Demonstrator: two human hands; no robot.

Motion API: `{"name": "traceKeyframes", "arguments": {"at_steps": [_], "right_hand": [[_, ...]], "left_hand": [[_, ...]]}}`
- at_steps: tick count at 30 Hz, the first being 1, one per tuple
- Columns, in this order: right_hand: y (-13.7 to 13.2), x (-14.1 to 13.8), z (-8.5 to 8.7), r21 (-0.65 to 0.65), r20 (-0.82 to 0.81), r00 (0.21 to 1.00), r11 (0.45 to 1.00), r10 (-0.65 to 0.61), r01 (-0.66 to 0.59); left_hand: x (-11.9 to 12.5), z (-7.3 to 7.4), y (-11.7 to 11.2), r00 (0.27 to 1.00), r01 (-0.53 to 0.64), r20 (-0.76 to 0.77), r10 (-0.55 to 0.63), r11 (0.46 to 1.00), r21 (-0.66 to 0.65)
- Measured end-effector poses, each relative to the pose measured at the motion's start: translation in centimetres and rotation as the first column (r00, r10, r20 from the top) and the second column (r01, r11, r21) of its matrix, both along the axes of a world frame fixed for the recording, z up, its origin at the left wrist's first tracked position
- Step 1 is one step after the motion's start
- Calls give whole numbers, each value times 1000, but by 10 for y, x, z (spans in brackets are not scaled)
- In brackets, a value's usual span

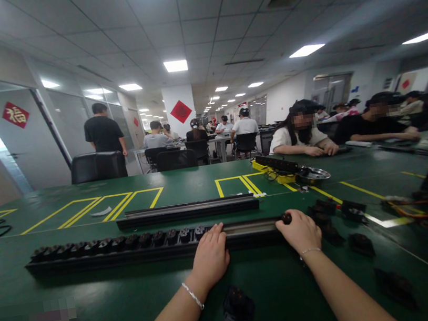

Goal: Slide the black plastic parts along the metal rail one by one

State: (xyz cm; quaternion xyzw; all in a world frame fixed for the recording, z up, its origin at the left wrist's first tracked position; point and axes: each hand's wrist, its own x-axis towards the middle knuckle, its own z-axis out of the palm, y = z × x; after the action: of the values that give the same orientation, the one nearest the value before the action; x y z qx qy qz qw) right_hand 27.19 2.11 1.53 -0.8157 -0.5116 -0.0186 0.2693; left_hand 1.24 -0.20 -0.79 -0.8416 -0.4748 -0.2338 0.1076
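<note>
Bracing a long black channel (112, 260) on the green tbl (138, 304), both hands work R of its middle. It lies flat, crosswise in front of the person, w/ a row of black socket blocks (132, 241) filling it from the L end up to the L hand (210, 254); btwn the hands the greyish inner strip (251, 227) shows bare.

L fingers lie together over the channel by the last blocks; can't tell if they pinch or just press, b/c the undersides are hidden. R hand (301, 230) has fingers bent round a small dark part (286, 218) at the channel's R end, grasping it.

Handling, my guess: channel's stiff, prob. light-to-mod. for its length, smooth & a bit slippery along the walls; edges may be sharp. Best hold = both outer walls, near the ends, kept level so blocks don't slide. Blocks look like hard plastic, light, prob. OK w/ a firm pinch at the sides, but go easy on the top contacts.

Spare channel (187, 214) sits just behind, parallel. Loose blocks: one (361, 244) among several to the R, a near cluster (236, 306) btwn the forearms.
</note>
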Motion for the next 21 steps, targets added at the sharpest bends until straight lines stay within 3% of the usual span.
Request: {"name": "traceKeyframes", "arguments": {"at_steps": [15, 19, 21], "right_hand": [[1, 7, -4, 45, -3, 1000, 999, -28, 28], [0, 7, -2, 29, -12, 1000, 1000, -12, 12], [-1, 6, 0, 21, -19, 1000, 1000, -18, 18]], "left_hand": [[-1, -3, 1, 1000, 10, -4, -9, 1000, 13], [-6, 5, 0, 999, 51, -2, -51, 996, 69], [-13, 12, 0, 999, 0, 34, -5, 989, 150]]}}
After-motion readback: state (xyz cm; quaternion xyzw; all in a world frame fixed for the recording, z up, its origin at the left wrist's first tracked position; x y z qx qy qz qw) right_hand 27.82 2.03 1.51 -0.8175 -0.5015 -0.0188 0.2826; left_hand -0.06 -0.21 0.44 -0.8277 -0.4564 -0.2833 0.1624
